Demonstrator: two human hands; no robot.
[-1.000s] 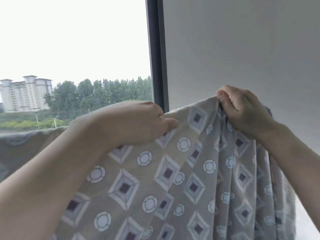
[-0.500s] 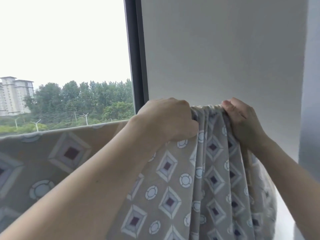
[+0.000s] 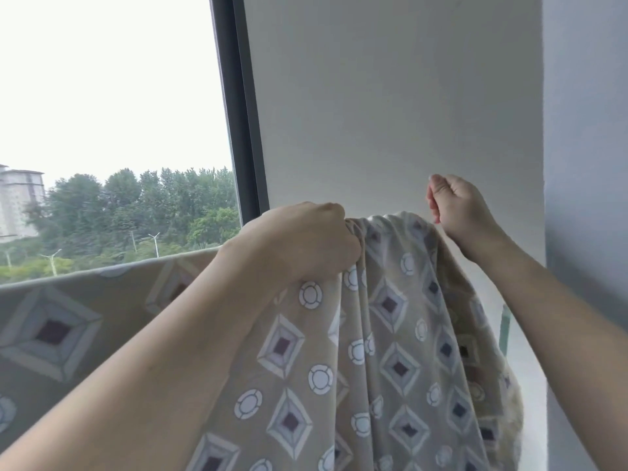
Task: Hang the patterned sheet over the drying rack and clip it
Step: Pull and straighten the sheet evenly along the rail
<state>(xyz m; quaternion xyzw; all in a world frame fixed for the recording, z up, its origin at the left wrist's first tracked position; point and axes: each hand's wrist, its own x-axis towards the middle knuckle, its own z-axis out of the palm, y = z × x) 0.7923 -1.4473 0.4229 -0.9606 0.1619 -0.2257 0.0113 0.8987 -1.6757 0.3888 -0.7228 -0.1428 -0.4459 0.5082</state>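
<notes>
Sheet, beige, diamonds, circles, bunched folds

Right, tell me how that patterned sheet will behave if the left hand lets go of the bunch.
Probably floppy: the patterned sheet hangs in deep soft folds below the left hand. It looks light, since one hand holds the gathered top. The bunch would likely spread or slide once released; the right hand seems curled just above the edge, and no clip shows.
</notes>
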